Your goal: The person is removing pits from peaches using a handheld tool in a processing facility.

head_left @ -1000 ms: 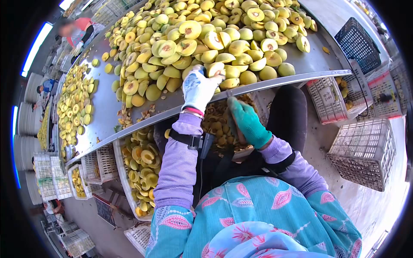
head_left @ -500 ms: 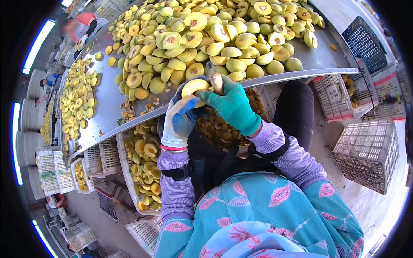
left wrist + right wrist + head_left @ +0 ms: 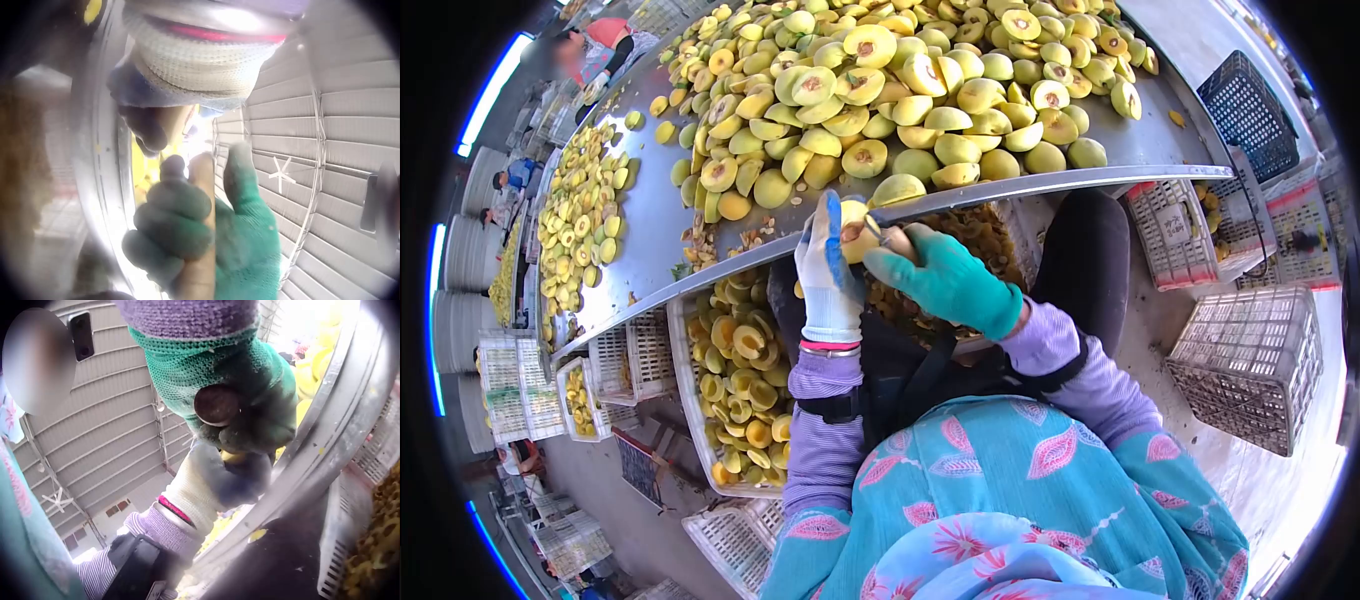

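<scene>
My left hand [image 3: 828, 275], in a white glove with blue palm, holds a yellow peach half [image 3: 856, 232] just in front of the metal table's edge. The cut face with its reddish-brown centre is turned toward my right hand [image 3: 952, 282]. That hand, in a green glove, grips a wooden-handled tool [image 3: 199, 272], its fingers wrapped round the handle in the left wrist view. The tool's working end is at the peach half, hidden in the head view. The handle's round butt [image 3: 217, 405] sticks out of the green fist in the right wrist view.
A big heap of peach halves [image 3: 920, 110] covers much of the metal table [image 3: 645, 235], whose raised rim runs before my hands. Below are a crate of pitted halves [image 3: 740, 370] and a container of scraps [image 3: 970, 235]. Crates [image 3: 1250, 365] stand at right.
The left hand took a peach half from the heap's front and brought it back over the rim. The right hand came up with the looped-blade tool; both hands then moved slightly lower toward the body.
</scene>
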`<state>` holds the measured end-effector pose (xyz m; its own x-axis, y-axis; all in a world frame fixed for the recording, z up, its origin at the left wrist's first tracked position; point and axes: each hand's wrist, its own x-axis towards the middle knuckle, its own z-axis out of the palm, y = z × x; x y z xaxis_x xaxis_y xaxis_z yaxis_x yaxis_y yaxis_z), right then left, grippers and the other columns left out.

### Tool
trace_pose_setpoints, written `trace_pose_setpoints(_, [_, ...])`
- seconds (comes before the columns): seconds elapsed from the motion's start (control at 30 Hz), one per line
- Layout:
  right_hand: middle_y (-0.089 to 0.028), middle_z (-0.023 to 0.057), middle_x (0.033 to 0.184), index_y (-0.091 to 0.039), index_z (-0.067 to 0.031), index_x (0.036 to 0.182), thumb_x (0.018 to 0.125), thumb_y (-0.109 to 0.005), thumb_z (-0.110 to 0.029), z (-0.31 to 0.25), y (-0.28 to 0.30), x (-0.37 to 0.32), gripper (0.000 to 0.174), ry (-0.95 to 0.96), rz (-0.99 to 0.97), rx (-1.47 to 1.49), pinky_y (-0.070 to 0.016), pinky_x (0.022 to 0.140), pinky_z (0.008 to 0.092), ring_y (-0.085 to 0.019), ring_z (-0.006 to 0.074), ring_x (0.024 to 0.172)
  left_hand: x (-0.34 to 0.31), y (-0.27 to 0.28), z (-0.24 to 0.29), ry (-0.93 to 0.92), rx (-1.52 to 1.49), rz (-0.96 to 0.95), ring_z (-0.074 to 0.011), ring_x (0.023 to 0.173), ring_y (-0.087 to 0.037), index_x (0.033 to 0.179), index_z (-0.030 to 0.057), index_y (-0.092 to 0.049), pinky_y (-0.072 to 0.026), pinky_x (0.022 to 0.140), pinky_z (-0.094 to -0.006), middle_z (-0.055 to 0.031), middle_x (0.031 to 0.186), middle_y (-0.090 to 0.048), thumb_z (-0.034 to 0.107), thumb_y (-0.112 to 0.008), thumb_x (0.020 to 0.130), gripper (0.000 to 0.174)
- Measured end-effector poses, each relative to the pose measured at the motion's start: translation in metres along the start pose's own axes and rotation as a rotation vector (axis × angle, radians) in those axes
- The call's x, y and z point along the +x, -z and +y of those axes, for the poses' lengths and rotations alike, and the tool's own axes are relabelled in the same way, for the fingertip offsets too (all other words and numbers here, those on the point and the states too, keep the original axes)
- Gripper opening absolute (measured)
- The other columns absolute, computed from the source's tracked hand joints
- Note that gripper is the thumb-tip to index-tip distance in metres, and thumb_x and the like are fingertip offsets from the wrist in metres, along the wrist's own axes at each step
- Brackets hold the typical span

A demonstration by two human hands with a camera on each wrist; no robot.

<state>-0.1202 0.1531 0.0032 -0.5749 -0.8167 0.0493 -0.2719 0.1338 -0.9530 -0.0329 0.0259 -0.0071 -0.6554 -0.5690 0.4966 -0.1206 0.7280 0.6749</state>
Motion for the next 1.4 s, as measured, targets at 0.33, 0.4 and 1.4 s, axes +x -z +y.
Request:
trace_pose_setpoints(0.33, [-0.052, 0.0177, 0.054, -0.048, -0.0018, 0.08, 0.095, -0.051, -0.025, 0.011, -0.043, -0.006, 0.027, 0.208, 0.334, -0.068, -0.0398, 0.042, 0.0445, -0.056, 0.0357, 0.049, 0.0, -0.017, 0.006, 0.541, -0.748, 0.2, -0.0132, 0.078, -0.062, 0.11, -0.0017, -0.06, -0.0516, 0.07, -0.0269, -0.0086, 0.093, -0.064, 0.027, -0.052, 0.095, 0.033])
trace_pose_setpoints(0.4, [-0.053, 0.0186, 0.058, -0.049, -0.001, 0.082, 0.096, -0.05, -0.024, 0.011, -0.044, -0.009, 0.027, 0.159, 0.299, -0.081, -0.0401, 0.044, 0.044, -0.056, 0.0366, 0.053, -0.001, -0.021, 0.006, 0.574, -0.779, 0.238, -0.0121, 0.076, -0.061, 0.106, -0.002, -0.06, -0.0506, 0.069, -0.0258, -0.0077, 0.091, -0.064, 0.028, -0.054, 0.094, 0.033])
trace_pose_setpoints(1.4, [-0.046, 0.0004, 0.06, -0.048, -0.0106, 0.083, 0.093, -0.043, -0.052, 0.019, -0.017, -0.021, 0.043, -0.809, -0.404, 1.017, -0.0337, 0.039, 0.0262, -0.041, 0.0106, 0.044, -0.009, 0.067, -0.015, 0.344, 0.157, 0.031, -0.0331, 0.103, -0.057, 0.105, 0.0084, -0.065, -0.046, 0.086, -0.0413, -0.0167, 0.111, -0.062, 0.03, -0.073, 0.075, 0.038])
